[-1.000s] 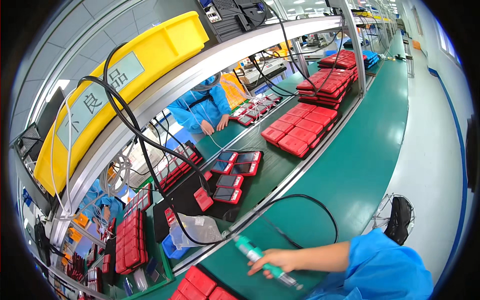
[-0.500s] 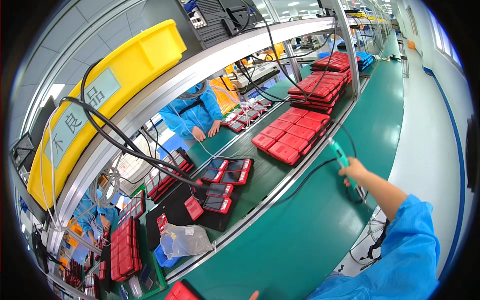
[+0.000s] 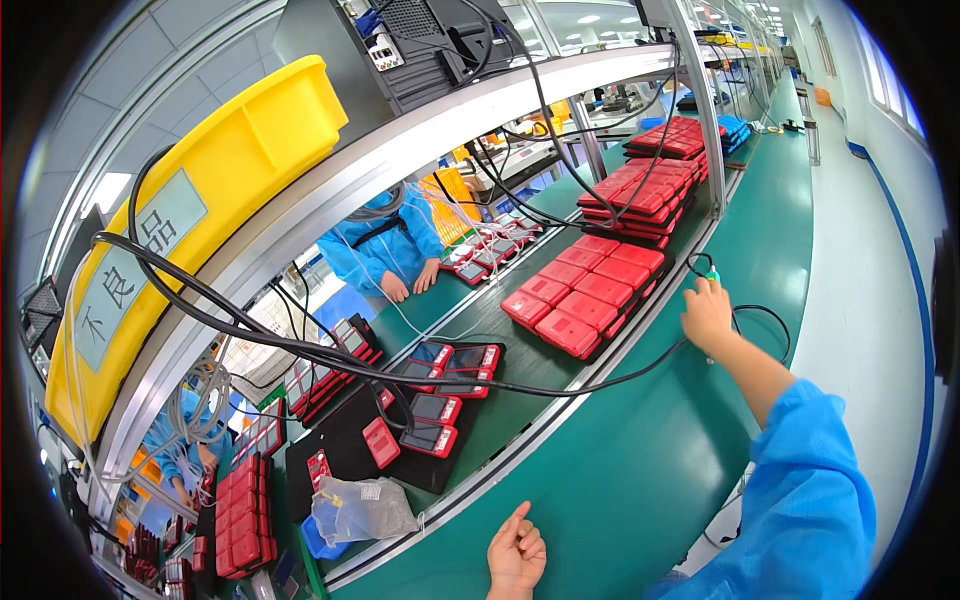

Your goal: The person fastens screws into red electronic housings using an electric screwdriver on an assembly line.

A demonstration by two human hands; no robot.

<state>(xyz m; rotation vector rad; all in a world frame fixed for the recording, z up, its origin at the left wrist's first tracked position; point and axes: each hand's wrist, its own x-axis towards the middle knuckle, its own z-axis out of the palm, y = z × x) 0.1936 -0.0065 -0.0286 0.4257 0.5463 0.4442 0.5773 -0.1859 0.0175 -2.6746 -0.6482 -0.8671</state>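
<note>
My right hand (image 3: 707,315) is closed around a green corded electric screwdriver (image 3: 713,273) above the green bench, just right of the metal rail. Most of the tool is hidden behind my fingers. My left hand (image 3: 517,550) is at the lower middle, over the bench, with one finger raised and the others curled. Whether anything small lies in its fingers is hidden. Left of it sit a clear plastic bag (image 3: 365,510) and a blue tray (image 3: 328,538). Red-cased handheld devices (image 3: 435,408) with dark screens lie on a black mat (image 3: 345,440) beyond.
Black cables (image 3: 590,388) hang across the bench from the shelf. Stacked red cases (image 3: 590,290) stand beyond the rail (image 3: 470,480). A metal post (image 3: 700,120) rises near them. A yellow bin (image 3: 235,150) hangs at upper left. A co-worker's hands (image 3: 410,280) rest across the line.
My right hand has moved up and away with the screwdriver, which is now more upright. My left hand has come up into view from the lower edge. The black cable now stretches across the bench.
</note>
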